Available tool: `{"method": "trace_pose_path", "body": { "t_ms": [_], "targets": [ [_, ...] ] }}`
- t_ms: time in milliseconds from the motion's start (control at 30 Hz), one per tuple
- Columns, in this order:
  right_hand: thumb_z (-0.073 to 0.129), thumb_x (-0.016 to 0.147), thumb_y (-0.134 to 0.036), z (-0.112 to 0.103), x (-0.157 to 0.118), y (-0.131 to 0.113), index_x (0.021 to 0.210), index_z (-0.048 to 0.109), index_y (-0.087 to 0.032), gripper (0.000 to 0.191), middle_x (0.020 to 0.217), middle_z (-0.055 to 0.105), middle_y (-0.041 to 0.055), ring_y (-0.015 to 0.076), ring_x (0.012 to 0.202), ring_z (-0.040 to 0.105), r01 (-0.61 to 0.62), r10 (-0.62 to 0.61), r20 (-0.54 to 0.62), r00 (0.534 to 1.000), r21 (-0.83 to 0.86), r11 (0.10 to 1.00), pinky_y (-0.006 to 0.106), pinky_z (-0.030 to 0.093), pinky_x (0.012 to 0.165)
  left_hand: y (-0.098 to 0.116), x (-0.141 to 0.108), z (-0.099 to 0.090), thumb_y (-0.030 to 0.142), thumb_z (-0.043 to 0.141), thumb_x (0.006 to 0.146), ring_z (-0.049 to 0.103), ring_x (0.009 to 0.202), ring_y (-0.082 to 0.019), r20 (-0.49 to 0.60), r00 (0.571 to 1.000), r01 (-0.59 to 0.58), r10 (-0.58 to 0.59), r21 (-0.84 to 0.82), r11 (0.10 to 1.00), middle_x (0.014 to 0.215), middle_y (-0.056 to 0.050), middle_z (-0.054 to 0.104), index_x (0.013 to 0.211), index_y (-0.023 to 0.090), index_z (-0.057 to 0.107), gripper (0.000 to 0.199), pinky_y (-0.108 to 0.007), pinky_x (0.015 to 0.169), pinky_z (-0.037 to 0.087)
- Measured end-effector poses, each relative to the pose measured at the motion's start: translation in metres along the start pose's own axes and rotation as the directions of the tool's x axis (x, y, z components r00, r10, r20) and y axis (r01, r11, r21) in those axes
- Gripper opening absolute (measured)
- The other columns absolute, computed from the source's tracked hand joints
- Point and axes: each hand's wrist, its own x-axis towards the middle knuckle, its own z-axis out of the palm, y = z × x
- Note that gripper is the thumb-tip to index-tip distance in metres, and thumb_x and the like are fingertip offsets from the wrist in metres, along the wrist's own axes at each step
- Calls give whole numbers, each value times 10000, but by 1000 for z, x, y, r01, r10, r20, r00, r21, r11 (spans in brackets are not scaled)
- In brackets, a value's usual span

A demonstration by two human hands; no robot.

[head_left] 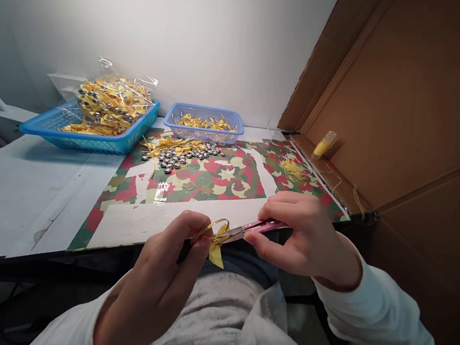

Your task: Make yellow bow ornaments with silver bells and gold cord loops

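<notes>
Between thumb and fingers, my left hand (172,264) pinches a yellow ribbon bow (217,253) with a loop of gold cord (220,223) standing up from it. My right hand (295,233) grips small pink-handled scissors (263,226), their blades pointing left. The blade tips touch or overlap the middle of the bow, where the cord meets it; I cannot tell whether they are closed on the cord. Both hands are in front of the table's near edge, above my lap. My left fingers hide part of the bow.
A blue basket (129,145) holds a clear bag of yellow bows with silver bells. Beside it a smaller basket (201,135) holds yellow bows. Silver bells (170,161) and gold cords lie on the patterned sheet (212,184). Yellow cord scraps (293,170) lie near the cardboard wall (415,103).
</notes>
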Motion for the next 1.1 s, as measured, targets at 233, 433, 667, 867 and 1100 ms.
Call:
{"method": "trace_pose_path", "body": {
  "t_ms": [233,433,667,867,1100],
  "targets": [
    [641,819,-333,5,-3,4,608,550,-163,287,522,495,-28,70,493,395,-16,19,-14,1000,141,990,202,292,468,-5,2,1,254,515,935,527,651,-134,0,996,93,-94,-148,985,727,-6,568,870,230,577,93,-223,543,434],
    [646,812,-304,13,-9,6,622,555,-159,256,527,473,-38,66,503,383,-26,41,-66,997,207,978,210,280,488,1,7,0,172,502,913,532,633,-99,6,998,65,-65,-249,966,707,20,572,814,222,598,147,-173,552,441],
    [656,799,-309,16,-11,7,619,554,-153,259,520,465,-39,66,505,377,-29,52,-115,992,193,981,219,268,494,4,9,-1,190,582,873,537,628,-82,11,995,96,-96,-226,969,682,33,588,788,205,625,96,-142,582,446],
    [648,809,-308,14,-11,7,622,562,-145,263,521,449,-41,62,506,376,-15,34,-133,990,144,989,218,272,500,-5,5,1,222,625,870,565,704,-96,44,989,151,-144,-283,947,753,17,616,830,209,639,44,-154,647,472],
    [643,819,-334,11,-15,0,645,579,-139,269,543,446,-28,79,515,368,13,-10,-207,978,10,1000,226,290,499,-7,6,3,218,703,816,563,644,-75,10,980,188,-198,-358,915,682,36,599,749,200,623,106,-126,595,469]
  ]
}}
